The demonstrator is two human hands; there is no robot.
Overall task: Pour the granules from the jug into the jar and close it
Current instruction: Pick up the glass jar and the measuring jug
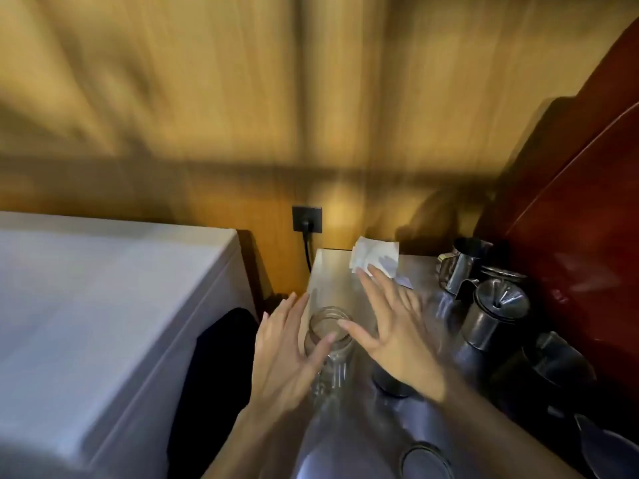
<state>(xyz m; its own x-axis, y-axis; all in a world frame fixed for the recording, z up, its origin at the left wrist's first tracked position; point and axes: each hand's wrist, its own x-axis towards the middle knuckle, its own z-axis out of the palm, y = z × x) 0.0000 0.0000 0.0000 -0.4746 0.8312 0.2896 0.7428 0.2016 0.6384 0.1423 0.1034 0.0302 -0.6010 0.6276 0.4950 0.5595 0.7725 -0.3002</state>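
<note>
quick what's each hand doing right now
Left hand: open, fingers spread beside the glass jar, holding nothing.
Right hand: open, hovering over the table, empty.

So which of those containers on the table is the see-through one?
The glass jar between the two hands, its mouth open. The containers at the right, like the steel jug and the funnel-topped pot, are opaque metal.

You've got the jar (330, 344) on the table (328, 271) w/ a hand each side: left hand (288, 354) at its left wall, right hand (394, 337) just right of its mouth. Under the right hand sits a round lid (389, 382). Paper (375, 255) lies at the table's back edge, behind the jar. Far right: metal jug (460, 262) at the back, funnel-topped pot (494, 312) in front of it. Wall socket (307, 219) behind the table's left corner; big box (103, 305) to the table's left.
</note>
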